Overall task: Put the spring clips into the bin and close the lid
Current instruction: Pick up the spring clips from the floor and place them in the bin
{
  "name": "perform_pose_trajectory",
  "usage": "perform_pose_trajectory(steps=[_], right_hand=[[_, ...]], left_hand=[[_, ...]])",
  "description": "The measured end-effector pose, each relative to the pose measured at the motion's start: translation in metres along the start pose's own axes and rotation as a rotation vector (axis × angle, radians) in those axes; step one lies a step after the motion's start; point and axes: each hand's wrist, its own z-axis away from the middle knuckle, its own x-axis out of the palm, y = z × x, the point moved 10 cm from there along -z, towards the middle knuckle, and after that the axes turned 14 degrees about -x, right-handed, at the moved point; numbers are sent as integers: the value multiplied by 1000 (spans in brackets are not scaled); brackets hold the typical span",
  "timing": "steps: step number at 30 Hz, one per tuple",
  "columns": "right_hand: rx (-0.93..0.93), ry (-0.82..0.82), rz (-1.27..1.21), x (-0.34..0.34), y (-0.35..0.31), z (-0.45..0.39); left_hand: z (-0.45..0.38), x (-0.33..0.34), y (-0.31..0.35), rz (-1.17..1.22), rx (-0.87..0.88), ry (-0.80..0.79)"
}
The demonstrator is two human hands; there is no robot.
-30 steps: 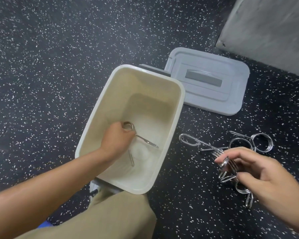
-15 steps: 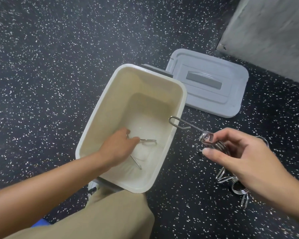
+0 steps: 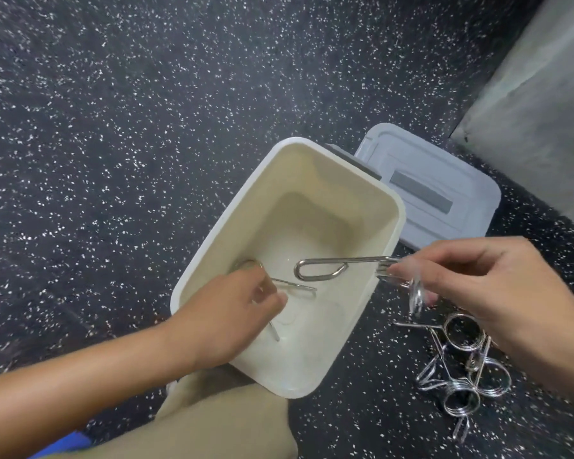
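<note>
A cream bin stands open on the dark speckled floor. Its grey lid lies flat behind it to the right. My left hand reaches down inside the bin, fingers curled on a spring clip that rests on the bottom. My right hand pinches a second spring clip by its coil, and the clip's looped handle juts left over the bin's right rim. Several more spring clips lie tangled on the floor right of the bin, partly under my right wrist.
A grey concrete block fills the upper right corner, close behind the lid. My knee in tan trousers presses against the bin's near end. A blue object peeks out at the bottom left.
My right hand picked a clip out of the floor pile and carried it up and left over the bin. My left hand stayed inside the bin on its clip, shifting slightly.
</note>
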Motion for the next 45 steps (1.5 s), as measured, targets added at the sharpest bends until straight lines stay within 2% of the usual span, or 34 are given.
perform_pose_trajectory(steps=[5, 10, 17, 22, 27, 29, 33, 42, 45], right_hand=[[77, -5, -114, 30, 4, -27], [30, -78, 41, 44, 7, -59], [-338, -336, 687, 71, -12, -108], [-697, -527, 1075, 111, 1, -134], [-989, -677, 1235, 149, 22, -138], [-1065, -746, 1230, 161, 32, -132], [-1097, -782, 1227, 172, 48, -129], [-982, -782, 1195, 172, 59, -138], [-920, -730, 1230, 165, 53, -138]], left_hand=[[14, -13, -2, 61, 34, -39], [25, -26, -8, 152, 69, -52], [24, -37, -12, 196, 78, -43], [22, -40, -6, 213, 64, -63], [22, -33, -5, 202, 70, -99], [22, -31, -7, 191, 60, -107], [23, -29, -8, 173, 58, -114], [24, -21, 10, 137, 76, -114], [24, -19, 23, 110, 102, -108]])
